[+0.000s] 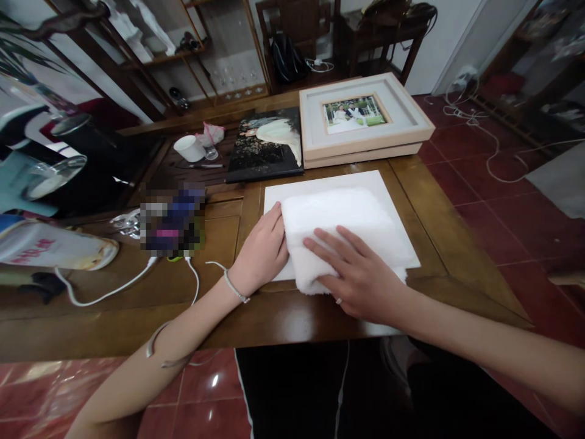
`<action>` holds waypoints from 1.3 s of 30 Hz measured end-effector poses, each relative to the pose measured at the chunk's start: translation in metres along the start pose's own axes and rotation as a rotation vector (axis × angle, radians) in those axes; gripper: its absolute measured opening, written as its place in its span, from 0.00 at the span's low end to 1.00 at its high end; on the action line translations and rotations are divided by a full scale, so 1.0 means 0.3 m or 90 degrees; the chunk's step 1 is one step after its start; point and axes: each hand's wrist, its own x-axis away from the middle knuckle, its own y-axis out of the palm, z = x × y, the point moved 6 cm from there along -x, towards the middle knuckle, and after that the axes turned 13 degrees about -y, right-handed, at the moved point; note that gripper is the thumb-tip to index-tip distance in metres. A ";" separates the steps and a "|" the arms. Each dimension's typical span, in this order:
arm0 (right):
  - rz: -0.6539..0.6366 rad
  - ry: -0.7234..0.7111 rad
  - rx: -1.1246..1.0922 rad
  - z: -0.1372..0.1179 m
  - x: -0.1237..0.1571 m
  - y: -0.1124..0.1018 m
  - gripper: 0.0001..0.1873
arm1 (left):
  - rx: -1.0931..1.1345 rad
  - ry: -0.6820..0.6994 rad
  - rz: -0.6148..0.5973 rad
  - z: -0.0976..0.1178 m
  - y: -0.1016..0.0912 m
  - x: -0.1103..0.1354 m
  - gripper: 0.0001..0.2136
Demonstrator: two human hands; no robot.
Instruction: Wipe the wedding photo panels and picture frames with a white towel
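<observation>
A folded white plush towel lies on a flat white board near the table's front edge. My right hand rests on top of the towel, fingers spread and laid flat across its folds. At the left edge of the towel is my left hand, its fingers stretched out flat over the board's left side. The left thumb and part of the board are hidden from view.
Behind the board are a dark photo panel and stacked light-wood frames, the top one with a photo. To the left stand a white cup, a large can and white cables on the wooden table.
</observation>
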 end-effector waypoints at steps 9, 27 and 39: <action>-0.069 -0.017 -0.023 0.121 -0.019 0.001 0.21 | -0.019 -0.005 0.019 0.001 0.001 0.001 0.22; -0.054 0.018 -0.068 0.058 0.004 -0.015 0.18 | -0.012 -0.021 0.005 -0.001 0.003 0.003 0.22; -0.065 -0.015 -0.008 0.220 -0.028 0.007 0.21 | -0.040 -0.018 0.022 -0.005 0.006 0.000 0.23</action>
